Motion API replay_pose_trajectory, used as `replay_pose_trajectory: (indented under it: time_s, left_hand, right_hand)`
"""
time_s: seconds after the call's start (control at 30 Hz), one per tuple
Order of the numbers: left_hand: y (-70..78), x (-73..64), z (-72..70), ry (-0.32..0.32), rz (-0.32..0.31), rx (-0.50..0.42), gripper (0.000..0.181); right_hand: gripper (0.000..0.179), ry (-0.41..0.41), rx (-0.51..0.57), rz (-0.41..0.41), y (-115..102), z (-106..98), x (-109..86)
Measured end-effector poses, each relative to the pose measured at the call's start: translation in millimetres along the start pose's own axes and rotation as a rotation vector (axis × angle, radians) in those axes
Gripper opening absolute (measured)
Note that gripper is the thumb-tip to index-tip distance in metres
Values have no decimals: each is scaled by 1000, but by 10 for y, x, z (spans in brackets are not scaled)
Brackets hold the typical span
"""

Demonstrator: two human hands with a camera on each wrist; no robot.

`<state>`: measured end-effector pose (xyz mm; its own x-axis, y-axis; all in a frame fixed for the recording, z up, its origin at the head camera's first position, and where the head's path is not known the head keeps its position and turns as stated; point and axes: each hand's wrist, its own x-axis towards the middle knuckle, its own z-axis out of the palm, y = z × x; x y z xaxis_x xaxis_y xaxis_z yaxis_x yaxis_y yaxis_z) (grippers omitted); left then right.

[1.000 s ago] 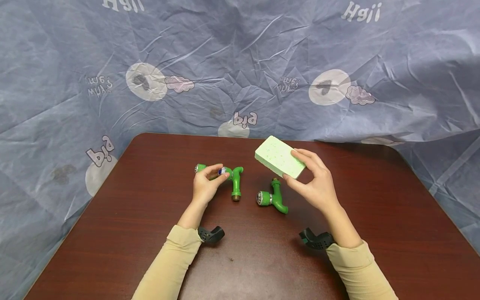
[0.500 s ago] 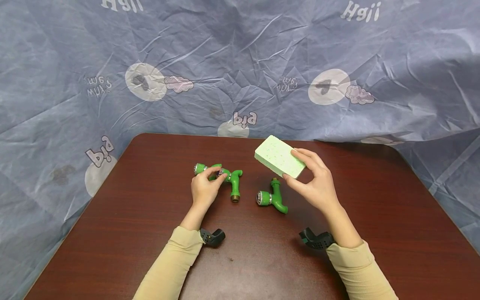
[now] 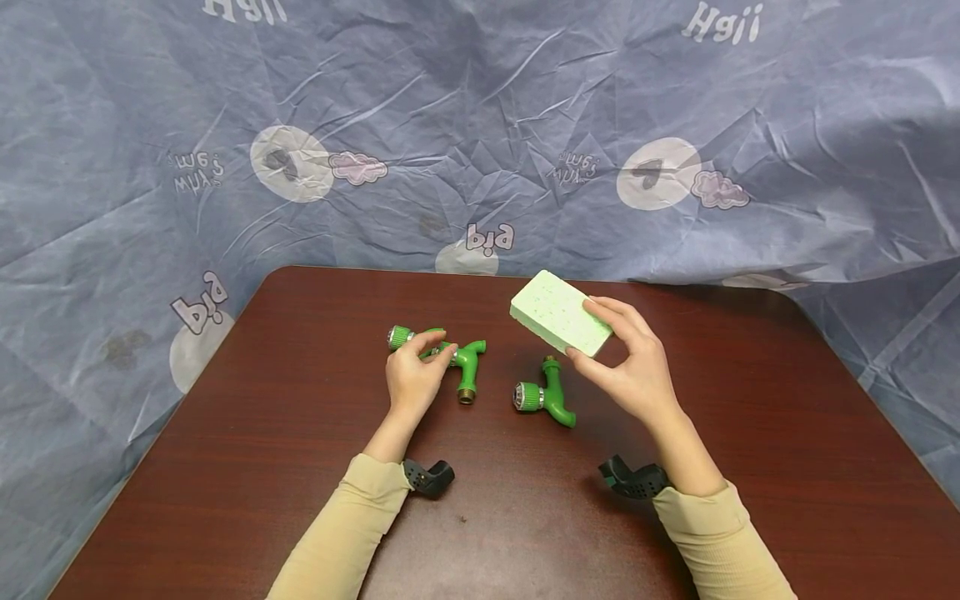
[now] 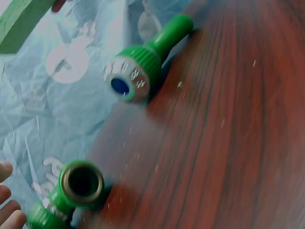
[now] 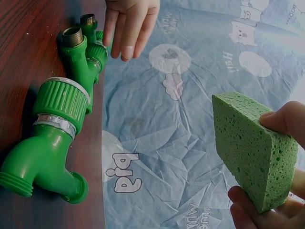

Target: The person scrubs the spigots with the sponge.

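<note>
My left hand pinches the knob end of a green tap lying on the table, thumb and fingers about the knob and partly hiding it. The tap's brass threaded end points toward me. Just beyond that hand lies another green tap, largely covered by the fingers. With thumb and fingers at its edges, my right hand holds a light green sponge tilted above the table. The sponge's pores show in the right wrist view, where the thumb lies along one edge. Below the sponge rests a third green tap, untouched.
The dark wooden table carries the taps near its middle. A blue-grey printed cloth hangs behind its far edge. Each wrist wears a black camera mount, the left mount and the right mount.
The tap in my left hand has turned slightly, its threaded end shifting a little left and its blue knob cap passing out of sight. The right hand and sponge stay almost still.
</note>
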<state>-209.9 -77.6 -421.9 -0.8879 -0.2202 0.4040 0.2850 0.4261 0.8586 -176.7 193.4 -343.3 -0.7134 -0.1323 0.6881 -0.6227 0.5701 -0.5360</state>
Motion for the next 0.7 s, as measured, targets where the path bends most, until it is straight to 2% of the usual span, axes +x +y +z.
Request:
replay_pose_trajectory:
  time_s: [0.17, 0.23, 0.37, 0.43, 0.6, 0.7]
  left_hand:
    - [131, -64, 67, -38, 73, -59, 24]
    - [182, -100, 105, -53, 68, -113, 24]
    - [282, -185, 206, -69, 21, -289, 26]
    - [409, -253, 216, -90, 9, -359, 26]
    - [463, -401, 338, -155, 15, -389, 30]
    - [378, -469, 443, -190, 14, -388, 33]
  right_hand:
    - [59, 8, -6, 5, 5, -7, 6]
    - [60, 11, -7, 5, 1, -9, 10]
    - [61, 16, -5, 5, -12, -14, 16]
    - [60, 19, -5, 9, -9, -20, 13]
    - [55, 24, -4, 20, -281, -74, 56]
    - [52, 25, -1, 22, -403, -93, 80]
